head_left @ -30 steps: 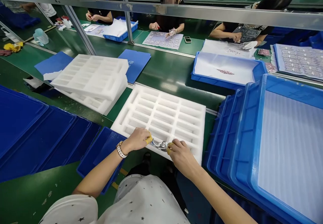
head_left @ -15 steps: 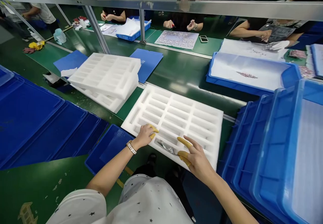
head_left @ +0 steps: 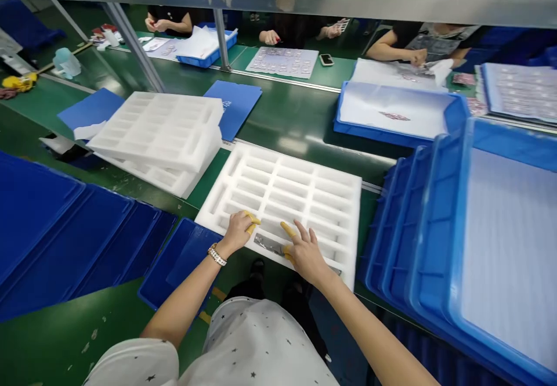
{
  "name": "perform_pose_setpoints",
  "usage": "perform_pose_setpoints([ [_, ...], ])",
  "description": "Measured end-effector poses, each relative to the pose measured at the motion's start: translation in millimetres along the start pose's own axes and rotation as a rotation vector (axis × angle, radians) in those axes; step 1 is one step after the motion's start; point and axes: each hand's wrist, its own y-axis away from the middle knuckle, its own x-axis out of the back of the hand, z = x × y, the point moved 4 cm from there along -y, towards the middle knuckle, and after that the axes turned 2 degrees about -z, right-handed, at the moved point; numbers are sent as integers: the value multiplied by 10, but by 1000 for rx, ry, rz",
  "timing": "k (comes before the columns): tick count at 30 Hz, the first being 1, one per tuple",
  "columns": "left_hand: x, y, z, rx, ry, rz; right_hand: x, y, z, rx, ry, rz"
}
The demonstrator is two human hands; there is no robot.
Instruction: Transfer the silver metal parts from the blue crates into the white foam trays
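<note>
Seen from the wearer's head, two bare forearms reach forward over a green conveyor bench [head_left: 265, 113] to a white foam tray [head_left: 282, 194], which is divided into rows of long narrow slots. A crumpled silver foil strip [head_left: 267, 245] lies in a slot of the tray's near row, between the hands and apparently unheld. The slot's walls seem to be what keeps it in place. A small glint further right, past the right hand [head_left: 306, 252], may be more of the strip or a separate piece; the picture cannot settle that. The left hand [head_left: 237, 234], with a beaded bracelet watch [head_left: 216, 255] on its wrist, rests on the foam with its fingers curled loosely together, not clamped on the foil. Its yellow finger cots [head_left: 251, 223] probably keep skin off the metal. The right hand's fingers are spread apart, also gripping nothing, with one yellow-capped fingertip [head_left: 285, 229] on the foam. A stack of matching foam trays [head_left: 156, 136] sits just up the bench within easy reach, and nested blue plastic trays [head_left: 500, 246] lie to the right. Co-workers [head_left: 296, 32] sit across the bench, handling sheets of small parts.
</note>
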Motion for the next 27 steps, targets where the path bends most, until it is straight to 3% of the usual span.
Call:
perform_pose_setpoints([
  [6,-19,-36,11,-74,-8,25,-5,-54,-142,-50,77,-15],
  [10,24,-42,-224,-113,-32,48,-28,-171,-281,-57,146,12],
  [14,171,-99,-421,-89,-78,93,26,-262,-370,-21,204,129],
  [17,164,-78,-228,-95,-14,32,54,-73,-315,8,57,194],
  [20,55,-88,-16,-121,58,-37,24,105,-98,-33,-117,184],
  [23,7,-93,27,-125,35,-18,42,115,33,-18,-136,168],
  [27,5,-31,21,-100,-37,-8,139,47,12,-42,-84,92],
])
